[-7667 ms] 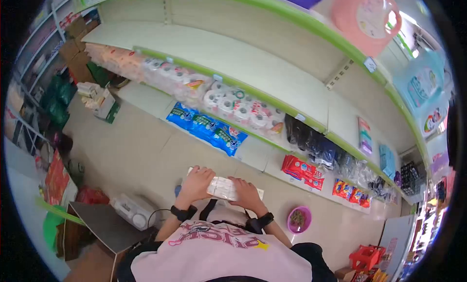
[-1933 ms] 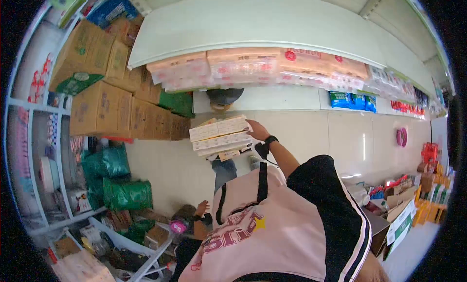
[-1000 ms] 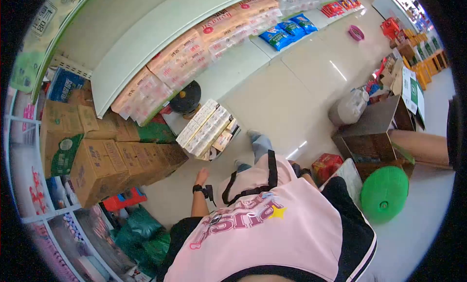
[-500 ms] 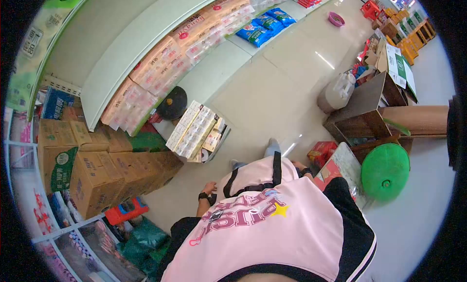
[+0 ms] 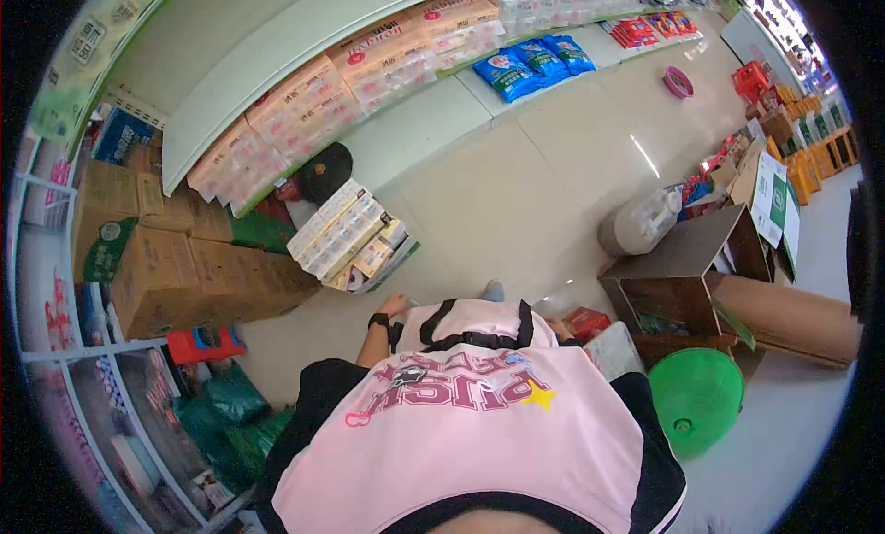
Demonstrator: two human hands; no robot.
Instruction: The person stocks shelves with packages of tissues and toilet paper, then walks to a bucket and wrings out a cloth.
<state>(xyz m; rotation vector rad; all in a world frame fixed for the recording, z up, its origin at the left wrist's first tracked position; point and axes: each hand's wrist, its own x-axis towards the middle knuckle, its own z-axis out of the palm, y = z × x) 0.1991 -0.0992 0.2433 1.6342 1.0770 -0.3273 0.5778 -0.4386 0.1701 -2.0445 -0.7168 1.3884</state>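
Observation:
My left hand [image 5: 394, 305] hangs at my side, below a dark wristband. Its loose fingers show only in part, with nothing seen in them. Nearest to it stands an open carton [image 5: 398, 267] stacked with pale boxed packs [image 5: 339, 228]. My right hand [image 5: 558, 330] is mostly hidden behind a pink bag [image 5: 479, 320] with black straps at my front, so its fingers cannot be made out. Close to that hand are a red box [image 5: 586, 323] and a pale, patterned box [image 5: 614, 352].
Shelves with tissue packs [image 5: 304, 105] and blue bags [image 5: 535, 66] run along the left. Brown cartons [image 5: 212, 276] are stacked below. At right stand a plastic jug [image 5: 639, 221], an open cardboard box [image 5: 678, 258] and a green round lid [image 5: 696, 400]. Tiled floor [image 5: 516, 193] stretches ahead.
My view has shifted, with the shelf goods sitting further right and the nearby cartons higher and further left. My left hand stays beside the bag; one shoe now shows instead of two.

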